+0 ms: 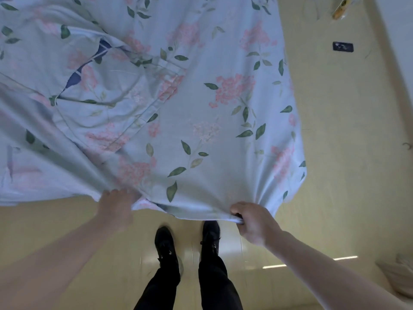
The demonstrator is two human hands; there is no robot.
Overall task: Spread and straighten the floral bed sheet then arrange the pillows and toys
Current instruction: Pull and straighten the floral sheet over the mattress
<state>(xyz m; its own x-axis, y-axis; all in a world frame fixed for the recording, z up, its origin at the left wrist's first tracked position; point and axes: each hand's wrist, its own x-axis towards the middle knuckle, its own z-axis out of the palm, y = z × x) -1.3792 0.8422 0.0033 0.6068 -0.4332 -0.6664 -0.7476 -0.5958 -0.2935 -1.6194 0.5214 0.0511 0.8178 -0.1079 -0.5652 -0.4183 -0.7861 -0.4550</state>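
Observation:
The floral bed sheet (201,108), pale blue with pink flowers and green leaves, fills the upper part of the head view and lies rumpled, with folds on its left side. A dark blue patch (73,79) shows through a gap in the folds. My left hand (116,206) grips the sheet's near edge, bunching the cloth. My right hand (252,222) is closed on the same edge further right, with the hem between its fingers. The edge hangs between both hands above my feet. No pillows or toys can be identified.
My two black shoes (187,240) stand on the yellowish floor (346,153) just below the sheet's edge. A small dark object (343,46) lies on the floor at upper right. Pale fabric (400,276) shows at the lower right corner.

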